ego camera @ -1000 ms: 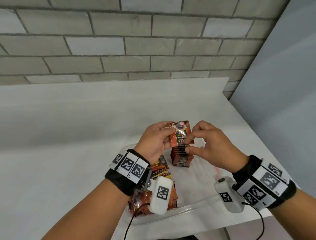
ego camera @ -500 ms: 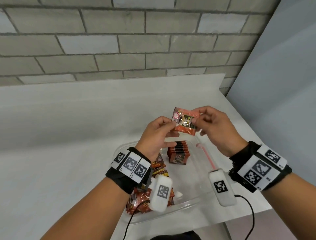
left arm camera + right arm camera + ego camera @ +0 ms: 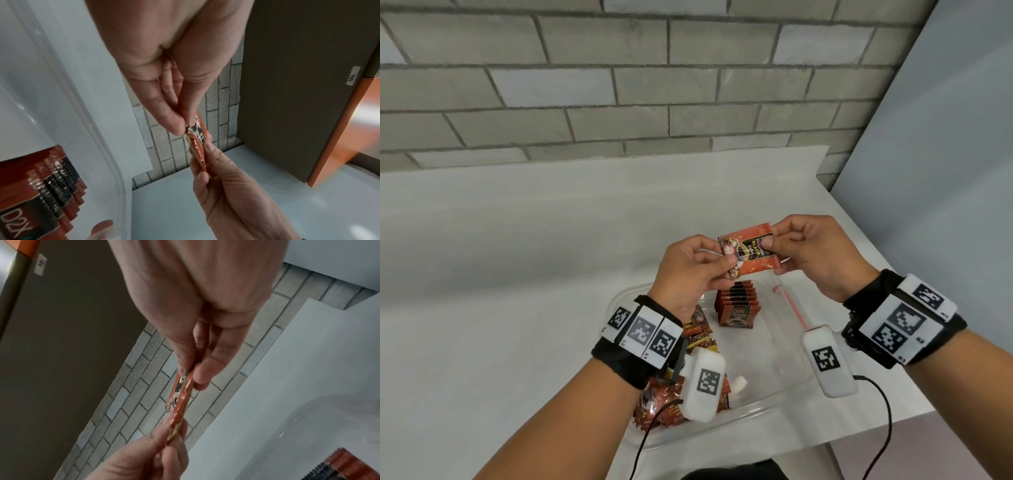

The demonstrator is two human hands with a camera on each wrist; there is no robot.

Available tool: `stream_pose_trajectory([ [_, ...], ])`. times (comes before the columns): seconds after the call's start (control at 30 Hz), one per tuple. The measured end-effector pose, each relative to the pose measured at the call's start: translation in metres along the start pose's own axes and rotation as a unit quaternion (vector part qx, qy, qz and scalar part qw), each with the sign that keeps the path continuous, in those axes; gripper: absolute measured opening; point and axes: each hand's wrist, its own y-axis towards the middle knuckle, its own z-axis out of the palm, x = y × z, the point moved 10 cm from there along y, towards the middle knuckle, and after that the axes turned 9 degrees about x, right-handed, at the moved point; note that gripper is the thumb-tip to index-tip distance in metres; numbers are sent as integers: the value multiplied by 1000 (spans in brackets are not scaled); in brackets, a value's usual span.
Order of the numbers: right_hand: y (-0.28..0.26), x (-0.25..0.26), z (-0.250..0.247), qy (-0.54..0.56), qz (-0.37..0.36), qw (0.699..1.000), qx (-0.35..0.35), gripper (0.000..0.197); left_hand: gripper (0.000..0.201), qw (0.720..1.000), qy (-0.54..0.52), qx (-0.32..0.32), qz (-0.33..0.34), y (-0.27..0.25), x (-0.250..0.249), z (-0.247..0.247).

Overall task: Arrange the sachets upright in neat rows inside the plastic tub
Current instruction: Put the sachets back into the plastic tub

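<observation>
**Above the tub, one sachet held between two hands**

Over the clear tub (image 3: 774,407), both hands are raised and share a single orange sachet (image 3: 748,253). The left hand (image 3: 688,274) pinches its left end between thumb and fingertips; the right hand (image 3: 811,253) pinches the right end, thumb on the printed face and fingers curled behind. The sachet lies nearly level, long side across, tilted a little up toward the right, its printed front facing the person. From the left wrist view it shows edge-on, a thin strip (image 3: 197,146) clamped at each end, and the right wrist view gives the same picture from the other side (image 3: 180,402).

Below the hands, the tub sits on a white table (image 3: 500,274), near its right front corner. Inside, toward the far side, a short row (image 3: 738,306) of sachets stands upright, packed face to back, the front one showing a dark label. The held sachet hangs clear above that row, not touching it. On the tub's left side a loose heap (image 3: 678,383) of sachets lies jumbled, partly hidden under the left wrist. A small white piece (image 3: 738,383) rests on the tub floor beside the heap; I cannot tell what it is. A pink strip (image 3: 791,305) runs along the tub's right rim.

Behind the table is a grey brick wall (image 3: 619,85).
</observation>
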Motion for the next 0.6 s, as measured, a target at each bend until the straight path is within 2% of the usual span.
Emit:
stream_pose_trajectory([
  [0.17, 1, 1, 0, -22, 4, 1000, -1, 8, 14, 1000, 1, -13, 2, 0, 3, -6],
  [0.4, 1, -8, 3, 0, 36, 999, 34, 6, 14, 1000, -15, 5, -23, 0, 13, -9],
  [0.6, 2, -3, -1, -22, 41, 999, 21, 6, 6, 998, -31, 26, -44, -1, 18, -6],
])
